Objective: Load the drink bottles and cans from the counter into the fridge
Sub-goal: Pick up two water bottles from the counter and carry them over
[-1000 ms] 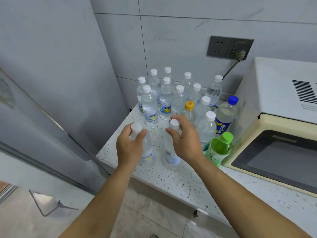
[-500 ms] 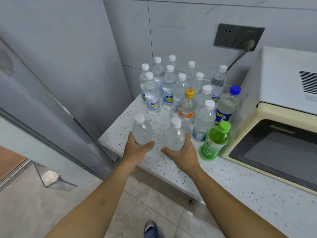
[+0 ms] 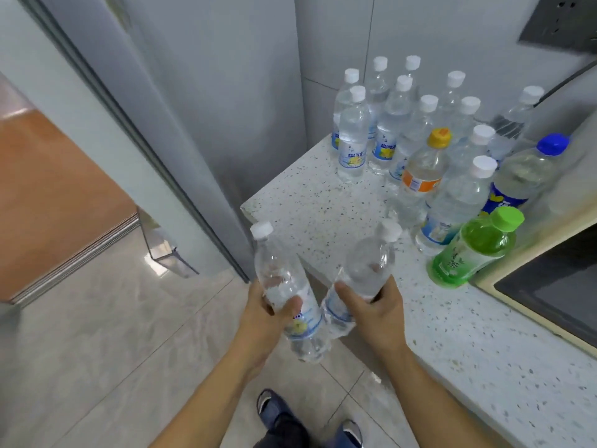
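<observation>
While the fridge door [image 3: 106, 101] stands out to the far left of both hands, the left hand [image 3: 263, 313] has its grip wrapped round a clear water bottle [image 3: 284, 286], thumb across the front just above the blue-and-yellow label, white cap tilted up and away! Just to its right, nearly touching at the bottle bases, the right hand [image 3: 376, 307] grips a second clear bottle [image 3: 365, 273] round its lower half, fingers curled behind, thumb on the near side. Both bottles are in the air, held off the near-left corner of the speckled bench [image 3: 323, 208], above the tiled floor [image 3: 113, 334]. Below the hands, two shoes [image 3: 310, 418] show on the tiles. Beyond the right hand and further right, the rest of the drinks wait on the bench: a cluster of white-capped bottles [image 3: 387, 124] against the wall, an orange-capped bottle [image 3: 420, 173] in front of them, then a blue-capped bottle [image 3: 523, 173] and, nearest the right hand, a green bottle [image 3: 471, 250] leaning beside the microwave [image 3: 549, 279]. High at the far right, a wall socket [image 3: 562, 24].
</observation>
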The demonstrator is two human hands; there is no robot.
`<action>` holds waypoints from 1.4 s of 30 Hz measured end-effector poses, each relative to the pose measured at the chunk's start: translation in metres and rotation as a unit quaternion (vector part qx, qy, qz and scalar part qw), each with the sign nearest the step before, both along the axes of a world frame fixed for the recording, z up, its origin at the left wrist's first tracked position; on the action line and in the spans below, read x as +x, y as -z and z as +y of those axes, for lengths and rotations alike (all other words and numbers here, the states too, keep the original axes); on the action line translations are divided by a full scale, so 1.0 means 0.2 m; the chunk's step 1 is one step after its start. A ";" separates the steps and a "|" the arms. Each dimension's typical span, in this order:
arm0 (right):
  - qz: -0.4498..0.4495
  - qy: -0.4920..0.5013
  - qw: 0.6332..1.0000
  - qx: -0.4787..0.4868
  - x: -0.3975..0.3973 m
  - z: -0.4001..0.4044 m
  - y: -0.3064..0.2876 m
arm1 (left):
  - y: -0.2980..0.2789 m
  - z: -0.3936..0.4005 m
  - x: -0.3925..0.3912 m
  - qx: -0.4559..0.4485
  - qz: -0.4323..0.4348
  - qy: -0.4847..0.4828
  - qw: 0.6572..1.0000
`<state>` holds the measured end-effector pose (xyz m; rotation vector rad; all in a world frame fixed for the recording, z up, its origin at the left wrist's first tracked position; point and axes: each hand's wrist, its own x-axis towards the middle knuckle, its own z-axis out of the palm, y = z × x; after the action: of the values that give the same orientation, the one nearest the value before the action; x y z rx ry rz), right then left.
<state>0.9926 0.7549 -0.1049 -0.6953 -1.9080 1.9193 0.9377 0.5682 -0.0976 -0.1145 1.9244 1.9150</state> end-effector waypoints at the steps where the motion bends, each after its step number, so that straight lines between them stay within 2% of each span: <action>1: -0.004 -0.021 0.999 -0.041 0.01 -0.05 0.01 | -0.01 -0.07 0.04 0.009 -0.008 -0.002 1.000; 6: -0.078 -0.107 0.974 -0.184 0.04 -0.38 0.08 | -0.06 -0.43 0.20 0.070 -0.096 -0.068 0.991; 11: -0.137 -0.192 0.946 -0.220 0.00 -0.74 0.12 | -0.02 -0.81 0.28 0.134 -0.215 -0.211 0.944; 13: -0.158 -0.214 0.937 -0.225 -0.04 -0.90 0.12 | 0.01 -0.98 0.28 0.150 -0.232 -0.250 0.928; 19: -0.199 -0.250 0.923 -0.215 -0.16 -1.48 0.12 | 0.04 -1.56 0.24 0.178 -0.217 -0.295 0.913; 24: -0.203 -0.285 0.916 -0.197 -0.30 -1.96 0.09 | 0.06 -2.03 0.17 0.170 -0.198 -0.301 0.917; 29: -0.213 -0.302 0.911 -0.185 -0.48 -2.28 0.07 | 0.06 -2.33 0.02 0.152 -0.196 -0.309 0.918; 35: -0.214 -0.308 0.912 -0.166 -0.86 -2.51 0.14 | 0.06 -2.55 -0.36 0.107 -0.152 -0.268 0.945; 42: -0.214 -0.303 0.906 -0.204 -1.50 -2.75 0.18 | 0.00 -2.75 -1.01 0.042 -0.111 -0.236 0.964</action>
<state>0.6934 0.2048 -0.1417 -0.7416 -2.1820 2.8068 0.7351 0.0187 -0.0976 -0.7929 1.7710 2.1595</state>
